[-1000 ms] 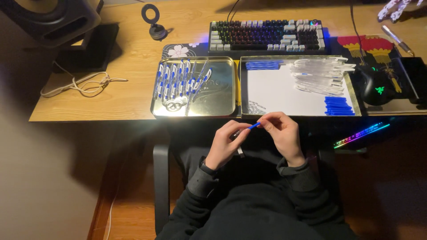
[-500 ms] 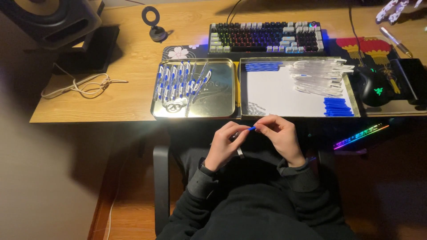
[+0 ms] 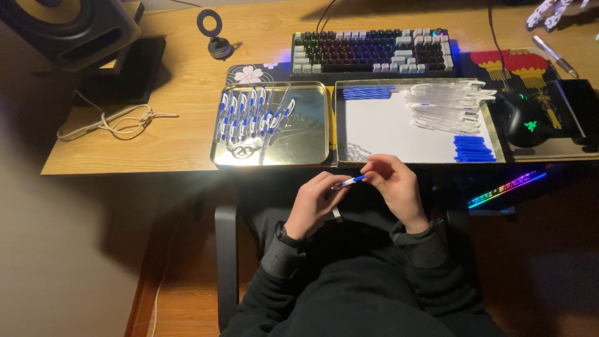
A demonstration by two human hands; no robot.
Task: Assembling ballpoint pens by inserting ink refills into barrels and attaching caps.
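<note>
My left hand (image 3: 315, 205) and my right hand (image 3: 393, 187) meet over my lap, just below the desk edge. Together they hold a small pen (image 3: 349, 182) with a blue end and a clear barrel; the left hand grips the barrel, the right hand's fingertips pinch the blue end. On the desk a silver metal tray (image 3: 306, 134) holds a row of finished blue-and-clear pens (image 3: 249, 115). To its right a white-bottomed tray (image 3: 399, 134) holds clear pen barrels (image 3: 446, 103), blue caps (image 3: 474, 148) and blue refills (image 3: 367, 93).
A backlit keyboard (image 3: 374, 53) lies behind the trays. A black mouse (image 3: 524, 118) sits at the right, a speaker (image 3: 68, 28) and a coiled white cable (image 3: 115, 122) at the left. A small ring stand (image 3: 215, 34) stands at the back. Chair armrests flank my lap.
Both hands have stayed over my lap with the pen between them; the fingers shifted only slightly along the pen.
</note>
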